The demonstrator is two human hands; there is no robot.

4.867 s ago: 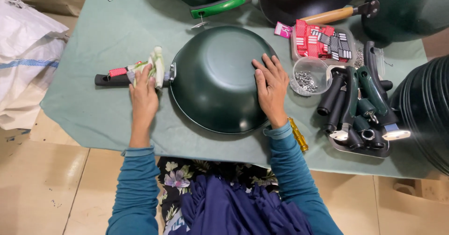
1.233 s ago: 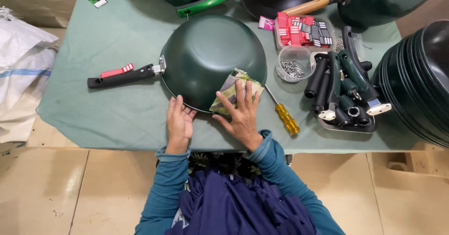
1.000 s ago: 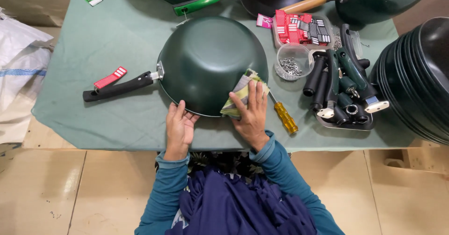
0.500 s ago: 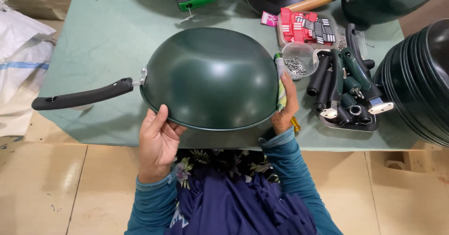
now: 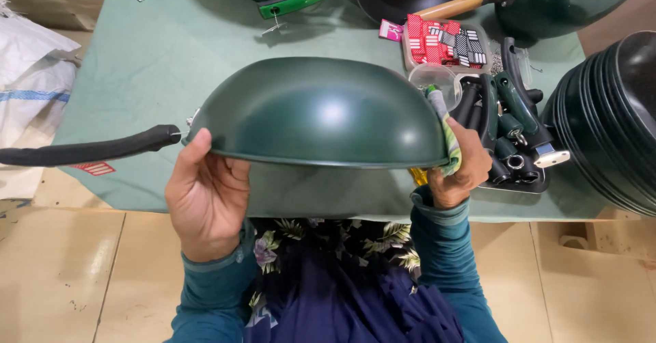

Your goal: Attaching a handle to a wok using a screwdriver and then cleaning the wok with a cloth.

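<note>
You hold the dark green wok (image 5: 321, 114) upside down above the table edge (image 5: 137, 179), between both hands. Your left hand (image 5: 205, 196) cups the rim near the black handle (image 5: 89, 148); your right hand (image 5: 461, 162) pinches the far rim through a folded cloth (image 5: 447, 138). Keep the rim level; the tray of handles (image 5: 509, 138) sits just beyond your right knuckles, with open room to your left.

Only 1 view: a head camera looking almost straight down over the person's lap at the near edge of the table (image 5: 171, 49). It sits close, so the wok (image 5: 321, 114) held up between the left hand (image 5: 205, 203) and right hand (image 5: 458, 169) fills mid-frame (floor shows at the bottom and lower left).
</note>
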